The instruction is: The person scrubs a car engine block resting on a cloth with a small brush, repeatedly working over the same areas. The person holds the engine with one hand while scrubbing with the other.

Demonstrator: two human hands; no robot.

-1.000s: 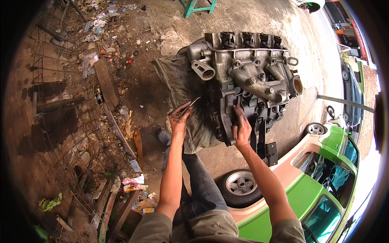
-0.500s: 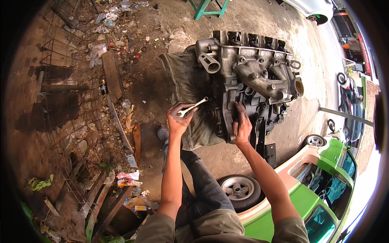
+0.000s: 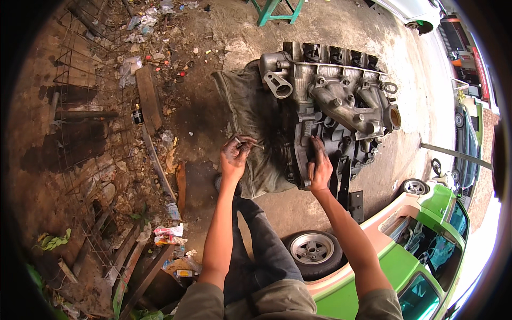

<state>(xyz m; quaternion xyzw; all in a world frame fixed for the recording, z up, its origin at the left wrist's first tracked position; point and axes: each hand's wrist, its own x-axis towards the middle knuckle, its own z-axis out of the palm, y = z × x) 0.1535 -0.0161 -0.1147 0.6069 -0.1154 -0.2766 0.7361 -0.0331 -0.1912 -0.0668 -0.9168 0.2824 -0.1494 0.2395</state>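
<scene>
An engine (image 3: 341, 98) with a metal intake manifold stands on a dark, oily cloth (image 3: 237, 101) on the ground in front of me. My left hand (image 3: 233, 160), smudged with black grease, is closed on a silver combination wrench (image 3: 238, 140) just left of the engine's lower part. Most of the wrench is hidden by my fingers, with only its ends peeking out. My right hand (image 3: 321, 169) rests on the near edge of the engine block. Its fingers lie stretched along the dark casting, and I see nothing held in them.
Beside my right arm are a loose wheel (image 3: 314, 253) and a green car body (image 3: 341, 293). Litter, a wooden plank (image 3: 149, 100) and a wire mesh (image 3: 69, 80) cover the ground at left. A green stool (image 3: 274, 12) stands beyond the engine.
My left hand has turned the wrench, which pointed up and right, so it now shows mostly its ends. My left foot has shifted inward. The right hand stays on the engine.
</scene>
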